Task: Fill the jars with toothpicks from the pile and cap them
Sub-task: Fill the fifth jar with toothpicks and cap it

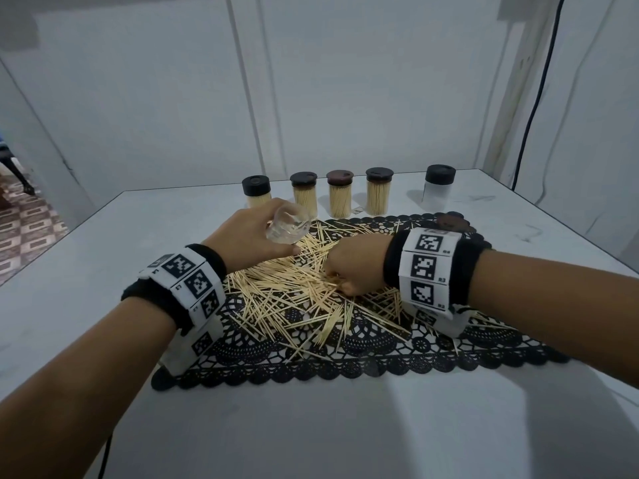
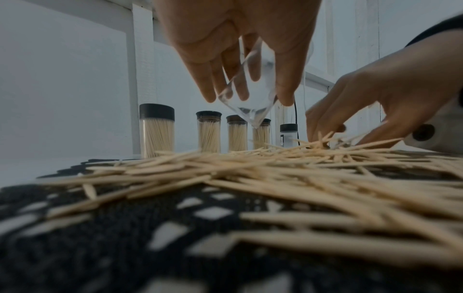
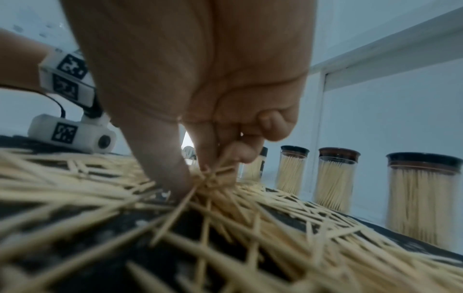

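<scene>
the left hand [image 1: 250, 233] holds an empty clear plastic jar [image 1: 287, 227] tilted above the far left part of the loose pile of pale wooden toothpicks [image 1: 297, 292], its fingers and thumb wrapped round the jar's wall. in the left wrist view the jar [image 2: 250, 93] hangs clear of the pile, one bottom corner pointing down and no cap on it.

just right of the jar, the right hand [image 1: 356, 267] is down in the pile, fingers curled inward. the right wrist view shows its thumb and fingertips [image 3: 240, 156] pinching a small bunch of toothpicks [image 3: 213, 178] that fan out from the pinch while still touching the heap. the pinch and the jar are near each other but apart.

the pile lies spread over a black lace placemat [image 1: 345, 368] on a white table [image 1: 345, 437]. behind the mat stand four capped jars full of toothpicks [image 1: 340, 195] in a row, and well to their right a capped empty jar [image 1: 438, 184]. a dark loose cap [image 1: 449, 221] lies on the mat's far right edge, partly hidden by the right wristband.
</scene>
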A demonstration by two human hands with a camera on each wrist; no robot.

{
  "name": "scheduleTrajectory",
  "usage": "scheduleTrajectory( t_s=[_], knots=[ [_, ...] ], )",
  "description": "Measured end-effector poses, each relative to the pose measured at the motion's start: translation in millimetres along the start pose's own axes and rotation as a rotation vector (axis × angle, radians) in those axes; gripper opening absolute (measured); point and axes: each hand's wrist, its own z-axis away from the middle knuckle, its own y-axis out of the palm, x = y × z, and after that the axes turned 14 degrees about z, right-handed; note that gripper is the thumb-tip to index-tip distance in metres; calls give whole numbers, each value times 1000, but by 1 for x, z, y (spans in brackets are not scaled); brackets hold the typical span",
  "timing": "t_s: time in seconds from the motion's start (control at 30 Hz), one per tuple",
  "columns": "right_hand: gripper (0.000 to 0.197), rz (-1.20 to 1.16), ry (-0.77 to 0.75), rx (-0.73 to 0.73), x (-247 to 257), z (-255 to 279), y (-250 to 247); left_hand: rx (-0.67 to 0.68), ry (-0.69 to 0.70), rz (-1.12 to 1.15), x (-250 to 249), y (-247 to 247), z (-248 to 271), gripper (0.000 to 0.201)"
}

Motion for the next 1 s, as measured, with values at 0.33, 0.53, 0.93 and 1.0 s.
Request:
scheduleTrajectory(
  t_s=[0.33,0.53,0.93,1.0],
  knots=[
    [20,-84,24,-36,4,-2,-3,-15,17,-76,4,1,-4,56],
    [11,-109,21,-13,5,-4,-2,-28,41,-62,3,0,-3,53],
    [11,-211,91,-84,-6,-2,1,-21,17,-76,5,-1,-4,54],
    [15,-290,130,-90,-14,1,1,-23,6,-73,5,0,-4,55]
  ],
)
